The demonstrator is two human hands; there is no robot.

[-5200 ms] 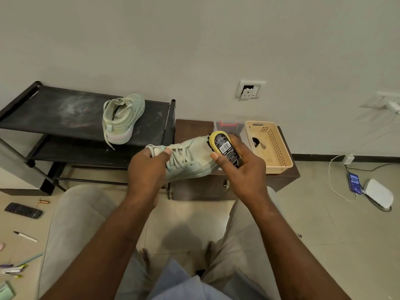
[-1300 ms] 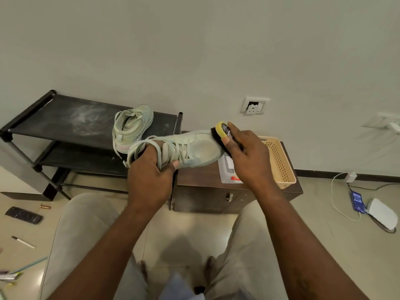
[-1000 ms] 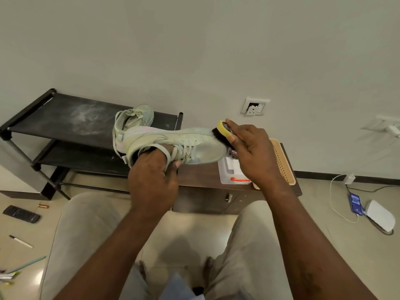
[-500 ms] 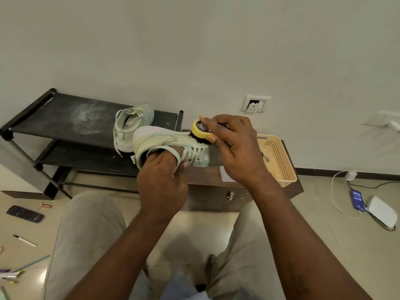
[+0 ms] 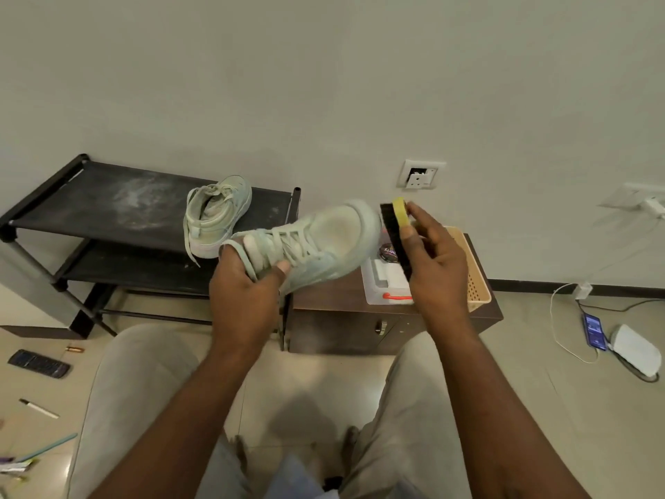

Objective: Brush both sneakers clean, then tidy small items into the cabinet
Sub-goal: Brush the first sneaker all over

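Left of the hands, a pale-green canvas sneaker sits on a dusty black rack. The left hand curls round the laced throat of the second sneaker. Just beside its rounded toe, the right hand pinches a yellow-backed, black-bristled brush above the brown wooden cabinet.

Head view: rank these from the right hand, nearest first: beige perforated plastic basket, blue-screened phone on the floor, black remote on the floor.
1. Beige perforated plastic basket: on the brown cabinet, directly behind the right hand.
2. Blue-screened phone: on the floor, off to the right.
3. Black remote: on the floor, far left.
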